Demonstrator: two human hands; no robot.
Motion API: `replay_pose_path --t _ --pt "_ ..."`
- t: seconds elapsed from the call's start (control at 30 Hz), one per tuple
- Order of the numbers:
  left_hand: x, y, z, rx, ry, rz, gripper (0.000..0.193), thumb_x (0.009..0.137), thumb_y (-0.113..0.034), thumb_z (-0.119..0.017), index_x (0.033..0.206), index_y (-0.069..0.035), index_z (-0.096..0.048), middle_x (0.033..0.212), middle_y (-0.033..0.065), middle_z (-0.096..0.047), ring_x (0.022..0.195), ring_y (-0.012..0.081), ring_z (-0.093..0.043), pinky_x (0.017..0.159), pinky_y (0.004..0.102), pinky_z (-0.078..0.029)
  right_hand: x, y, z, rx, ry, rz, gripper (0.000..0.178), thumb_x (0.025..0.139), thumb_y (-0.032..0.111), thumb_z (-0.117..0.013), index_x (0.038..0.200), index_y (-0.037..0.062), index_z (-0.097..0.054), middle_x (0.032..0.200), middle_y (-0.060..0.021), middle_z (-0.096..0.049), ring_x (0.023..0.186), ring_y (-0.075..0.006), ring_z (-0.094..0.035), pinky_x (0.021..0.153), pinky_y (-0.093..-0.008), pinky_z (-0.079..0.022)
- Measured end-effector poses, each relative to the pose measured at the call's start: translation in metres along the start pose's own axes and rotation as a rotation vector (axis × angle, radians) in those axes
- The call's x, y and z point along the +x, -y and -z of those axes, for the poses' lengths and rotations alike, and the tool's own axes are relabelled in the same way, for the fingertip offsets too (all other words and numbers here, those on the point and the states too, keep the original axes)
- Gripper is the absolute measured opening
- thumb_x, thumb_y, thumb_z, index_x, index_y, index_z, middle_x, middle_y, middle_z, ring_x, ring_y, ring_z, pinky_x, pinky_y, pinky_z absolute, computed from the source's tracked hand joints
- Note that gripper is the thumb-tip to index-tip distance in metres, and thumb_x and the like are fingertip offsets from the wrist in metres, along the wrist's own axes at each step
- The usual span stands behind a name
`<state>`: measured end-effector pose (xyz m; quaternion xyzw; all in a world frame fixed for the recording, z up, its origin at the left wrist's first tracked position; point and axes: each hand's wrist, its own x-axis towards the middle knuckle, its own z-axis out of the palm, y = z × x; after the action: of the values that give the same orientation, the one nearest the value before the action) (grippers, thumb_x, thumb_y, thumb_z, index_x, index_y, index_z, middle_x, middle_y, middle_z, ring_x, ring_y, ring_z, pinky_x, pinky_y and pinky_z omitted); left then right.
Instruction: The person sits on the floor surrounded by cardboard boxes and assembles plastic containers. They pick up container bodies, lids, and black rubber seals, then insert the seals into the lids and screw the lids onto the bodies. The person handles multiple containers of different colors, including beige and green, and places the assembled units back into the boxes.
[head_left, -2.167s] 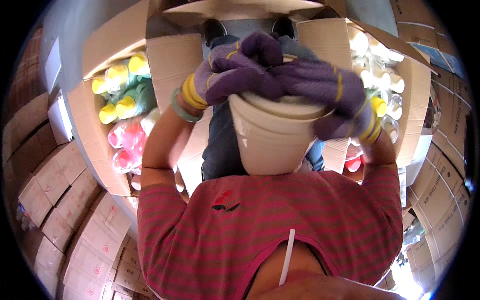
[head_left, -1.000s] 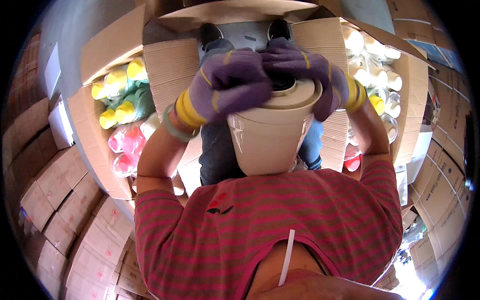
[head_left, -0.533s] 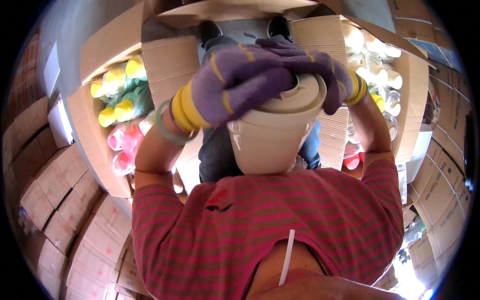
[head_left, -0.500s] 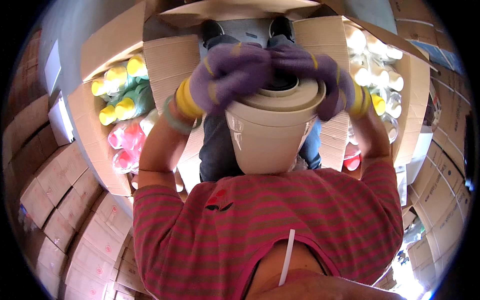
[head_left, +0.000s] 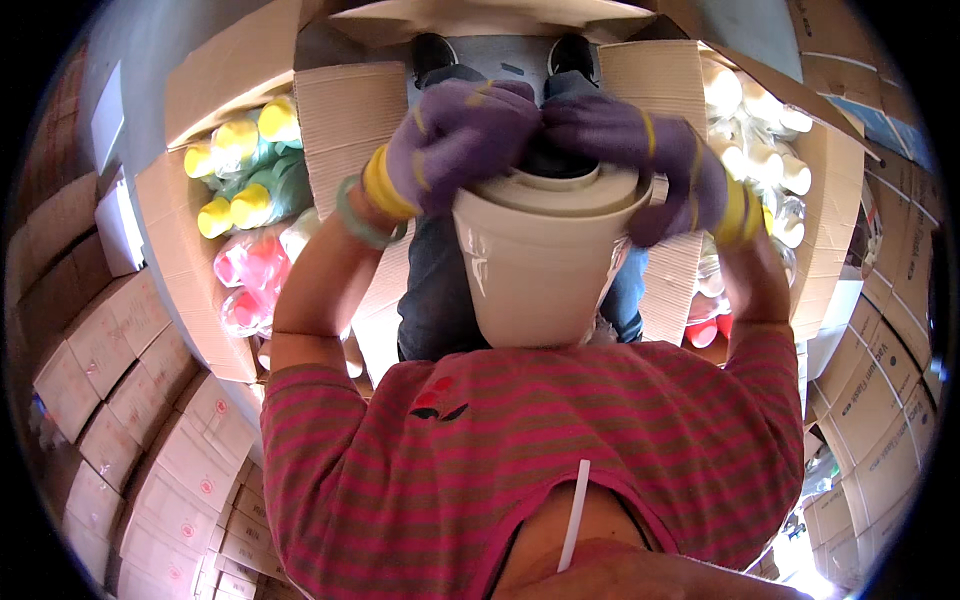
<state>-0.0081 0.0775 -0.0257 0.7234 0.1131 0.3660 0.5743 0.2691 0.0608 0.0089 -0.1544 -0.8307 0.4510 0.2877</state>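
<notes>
A large, smooth, cream flask [head_left: 540, 270] stands upright between my knees, close against my striped shirt. Its round stepped neck [head_left: 590, 190] frames something dark [head_left: 560, 163] in the middle. Both my hands wear purple knit gloves with yellow cuffs. My left hand [head_left: 470, 140] is curled into a fist at the neck's left far side, its fingertips hidden. From the right, my right hand [head_left: 640, 150] bends over the neck with fingers pressed together, the thumb side beside the flask's rim. The fingers of both hands meet over the dark part, hiding whatever they pinch; they are slightly blurred.
An open carton [head_left: 230, 320] at left holds bottle-like items with yellow and red tops in clear plastic. Another open carton [head_left: 830, 220] at right holds mostly white-topped ones. Stacked cardboard boxes [head_left: 170, 490] line both sides. My shoes [head_left: 570, 60] rest beyond the flask.
My left hand has shifted slightly and shows a more rounded fist. My right hand stays over the neck with a small shift. The flask keeps its place.
</notes>
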Motion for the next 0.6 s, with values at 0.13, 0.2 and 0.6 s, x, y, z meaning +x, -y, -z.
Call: replay_pose_path --t 0.13,0.2,0.6 --pt "-0.003 0.038 0.010 -0.583 0.029 0.030 0.021 0.093 -0.010 -0.062 0.111 0.000 -0.064 0.109 0.0133 -0.068 0.096 0.0239 -0.067 0.087 0.0351 -0.053 0.013 0.046 -0.005 -0.224 0.013 -0.161 0.069 0.072 0.033 -0.082 0.129 0.0016 -0.060 0.131 -0.0218 -0.060 0.122 -0.0390 -0.056 0.103 -0.0463 -0.044" --pt "-0.003 0.008 -0.004 -0.513 -0.072 0.196 0.020 0.095 -0.011 -0.062 0.111 0.000 -0.062 0.107 0.0137 -0.068 0.095 0.0239 -0.067 0.086 0.0351 -0.053 0.002 0.024 0.013 -0.048 0.099 -0.142 0.071 0.073 0.035 -0.081 0.132 0.0023 -0.058 0.132 -0.0220 -0.059 0.124 -0.0385 -0.055 0.106 -0.0461 -0.041" --pt "-0.014 0.003 -0.018 -0.501 -0.317 0.323 0.022 0.096 -0.022 -0.058 0.091 -0.002 -0.066 0.084 0.0063 -0.063 0.078 0.0174 -0.060 0.074 0.0332 -0.050 0.010 0.050 -0.008 -0.143 0.022 -0.245 0.058 0.084 0.032 -0.066 0.130 -0.0029 -0.059 0.138 -0.0244 -0.054 0.128 -0.0426 -0.051 0.109 -0.0477 -0.037"
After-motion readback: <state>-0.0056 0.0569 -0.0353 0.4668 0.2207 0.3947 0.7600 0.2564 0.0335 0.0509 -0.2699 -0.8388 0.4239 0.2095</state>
